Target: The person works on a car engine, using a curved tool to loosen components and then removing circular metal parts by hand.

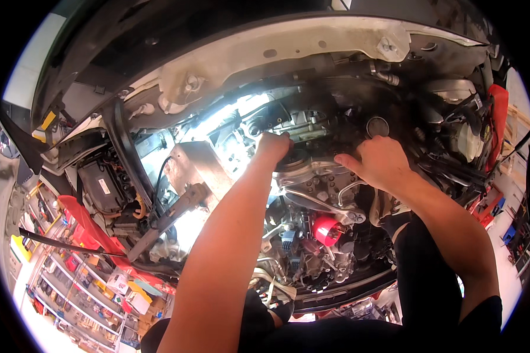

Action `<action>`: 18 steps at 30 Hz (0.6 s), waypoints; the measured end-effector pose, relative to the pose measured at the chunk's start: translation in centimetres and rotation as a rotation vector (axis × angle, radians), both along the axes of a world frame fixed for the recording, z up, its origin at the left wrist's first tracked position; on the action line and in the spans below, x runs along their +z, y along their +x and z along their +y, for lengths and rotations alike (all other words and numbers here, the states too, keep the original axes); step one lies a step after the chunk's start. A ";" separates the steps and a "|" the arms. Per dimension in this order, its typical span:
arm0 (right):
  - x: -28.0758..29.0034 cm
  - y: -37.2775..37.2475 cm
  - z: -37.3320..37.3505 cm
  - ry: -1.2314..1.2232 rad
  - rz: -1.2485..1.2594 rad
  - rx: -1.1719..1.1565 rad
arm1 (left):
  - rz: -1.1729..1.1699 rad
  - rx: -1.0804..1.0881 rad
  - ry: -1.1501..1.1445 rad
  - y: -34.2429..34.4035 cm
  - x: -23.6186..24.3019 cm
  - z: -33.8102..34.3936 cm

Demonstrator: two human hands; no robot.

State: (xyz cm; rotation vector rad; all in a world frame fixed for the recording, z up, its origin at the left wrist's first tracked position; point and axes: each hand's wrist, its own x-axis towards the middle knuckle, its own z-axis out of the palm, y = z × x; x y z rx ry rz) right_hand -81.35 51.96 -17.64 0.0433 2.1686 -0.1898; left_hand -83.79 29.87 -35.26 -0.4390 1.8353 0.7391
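My left hand (pixel 272 147) reaches into the upper middle of the engine bay (pixel 353 265), its fingers closed beside a dark round housing (pixel 254 126); what they grip is hidden. To its right, my right hand (pixel 377 162) has its fingers curled over a dark part, its thumb out to the left; what it holds cannot be made out. Just above those fingers is a round metal-rimmed piece (pixel 378 125). Below both hands are a bolted metal plate (pixel 312 176), a curved metal pipe (pixel 318 203) and a red round part (pixel 327 230).
The raised bonnet (pixel 129 41) arches overhead. A flat brownish metal piece (pixel 191 165) and a bar (pixel 171 223) lie left of my left arm, near bright light and a black box (pixel 100 185). Red covers (pixel 497 117) drape the sides. Shelves (pixel 70 282) with assorted items stand at lower left.
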 end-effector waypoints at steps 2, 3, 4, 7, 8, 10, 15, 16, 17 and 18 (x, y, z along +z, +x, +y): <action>-0.3 0.6 -0.2 -0.001 0.066 0.019 | -0.055 0.098 0.065 -0.6 1.7 0.2; -0.3 0.7 -0.4 -0.006 0.142 0.043 | -0.023 0.032 0.040 -0.6 1.3 -0.2; -0.1 0.6 -0.5 -0.006 0.140 0.041 | -0.025 0.031 0.039 -0.6 1.5 -0.3; -0.2 0.7 -0.5 -0.002 0.079 0.011 | -0.093 0.121 0.051 -0.6 1.8 0.0; -0.2 0.7 -0.5 0.005 0.107 0.016 | -0.103 0.153 0.048 -0.8 1.6 0.0; -0.2 0.7 -0.4 0.015 0.138 0.022 | -0.109 0.185 0.048 -1.0 1.4 0.0; -0.5 0.9 -0.5 0.000 0.189 0.016 | -0.017 0.059 -0.009 -0.3 0.8 -0.1; -0.5 0.9 -0.6 -0.006 0.194 0.017 | 0.025 0.008 -0.029 -0.4 0.7 -0.3; -0.6 1.2 -0.4 -0.007 0.222 0.023 | 0.004 -0.004 -0.010 -0.7 0.7 -0.3; -0.7 1.4 -0.4 -0.007 0.250 0.028 | 0.003 -0.006 -0.011 -0.6 0.7 -0.2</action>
